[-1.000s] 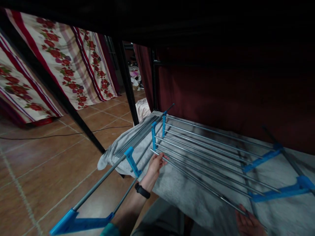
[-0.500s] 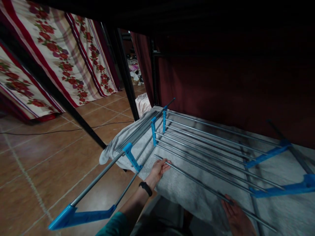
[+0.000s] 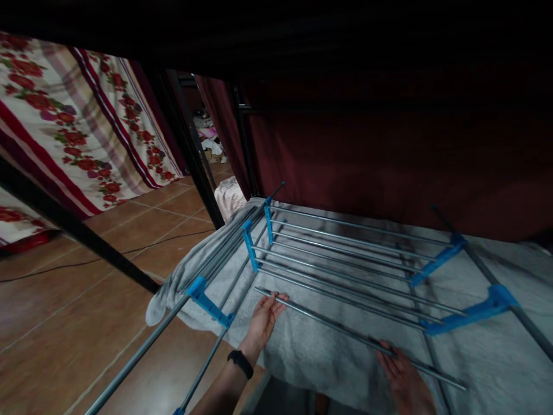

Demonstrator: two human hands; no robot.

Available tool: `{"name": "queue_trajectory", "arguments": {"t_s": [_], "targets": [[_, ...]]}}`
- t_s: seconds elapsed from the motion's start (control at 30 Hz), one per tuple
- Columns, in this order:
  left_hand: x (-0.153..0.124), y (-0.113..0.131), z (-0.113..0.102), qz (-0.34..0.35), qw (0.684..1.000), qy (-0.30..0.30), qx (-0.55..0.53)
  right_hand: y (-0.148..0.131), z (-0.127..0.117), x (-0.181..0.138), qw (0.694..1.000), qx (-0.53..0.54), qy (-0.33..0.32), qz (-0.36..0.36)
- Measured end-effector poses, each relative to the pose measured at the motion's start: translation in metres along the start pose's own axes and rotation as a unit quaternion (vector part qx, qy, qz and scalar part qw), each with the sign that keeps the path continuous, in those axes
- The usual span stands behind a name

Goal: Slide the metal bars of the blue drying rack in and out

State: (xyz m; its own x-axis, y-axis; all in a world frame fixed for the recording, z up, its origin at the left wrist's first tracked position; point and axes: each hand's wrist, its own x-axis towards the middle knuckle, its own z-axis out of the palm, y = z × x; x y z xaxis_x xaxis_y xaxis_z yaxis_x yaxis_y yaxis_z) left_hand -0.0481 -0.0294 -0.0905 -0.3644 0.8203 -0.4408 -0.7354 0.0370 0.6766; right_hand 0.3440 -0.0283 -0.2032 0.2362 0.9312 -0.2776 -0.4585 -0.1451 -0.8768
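Observation:
Between my two hands lies a loose grey metal rod point(image 3: 332, 325), above the front part of the grey blanket. My left hand point(image 3: 264, 320), with a dark band on the wrist, is closed around the rod near its far left end. Toward the other end, my right hand point(image 3: 401, 372) has its fingers and thumb closed on the same rod. Just beyond it rests a rack of parallel metal rods point(image 3: 341, 253) set in blue plastic brackets point(image 3: 470, 314). More rods point(image 3: 224, 251) lie bundled along the left side, beside another blue bracket point(image 3: 209, 302).
The grey blanket point(image 3: 302, 357) covers a bunk under a dark overhead frame. A black post point(image 3: 190, 155) and a slanted black bar point(image 3: 78, 225) stand at the left. Beyond are a tiled floor point(image 3: 108, 311), a cable and a floral curtain point(image 3: 103, 127). A maroon curtain point(image 3: 367, 167) hangs behind.
The view has turned to the right, so everything sits further left in the picture. Both hands keep hold of the rod, which is at nearly the same place by the rack.

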Motion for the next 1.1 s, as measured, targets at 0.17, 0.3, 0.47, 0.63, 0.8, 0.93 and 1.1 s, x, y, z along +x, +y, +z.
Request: {"name": "queue_trajectory", "arguments": {"t_s": [0.17, 0.3, 0.47, 0.63, 0.8, 0.93, 1.1], "targets": [[0.005, 0.002, -0.004, -0.015, 1.000, 0.007, 0.002, -0.012, 0.021, -0.010, 0.997, 0.067, 0.043, 0.017], [0.012, 0.005, -0.006, -0.022, 0.999, 0.023, -0.005, -0.019, 0.039, -0.017, 0.993, 0.092, 0.068, 0.019], [0.017, 0.007, -0.005, -0.030, 0.999, 0.024, 0.000, -0.025, 0.051, -0.023, 0.989, 0.128, 0.074, 0.021], [0.017, 0.008, -0.003, -0.029, 0.999, 0.027, -0.007, -0.030, 0.057, -0.025, 0.988, 0.131, 0.073, 0.024], [0.018, 0.006, -0.002, -0.013, 1.000, 0.015, 0.000, -0.033, 0.062, -0.029, 0.989, 0.135, 0.062, 0.002], [0.018, 0.005, -0.002, -0.002, 1.000, 0.020, 0.004, -0.034, 0.067, -0.031, 0.988, 0.140, 0.060, -0.002], [0.017, 0.005, -0.002, 0.008, 1.000, 0.007, 0.005, -0.038, 0.073, -0.028, 0.987, 0.141, 0.077, 0.011]]}}
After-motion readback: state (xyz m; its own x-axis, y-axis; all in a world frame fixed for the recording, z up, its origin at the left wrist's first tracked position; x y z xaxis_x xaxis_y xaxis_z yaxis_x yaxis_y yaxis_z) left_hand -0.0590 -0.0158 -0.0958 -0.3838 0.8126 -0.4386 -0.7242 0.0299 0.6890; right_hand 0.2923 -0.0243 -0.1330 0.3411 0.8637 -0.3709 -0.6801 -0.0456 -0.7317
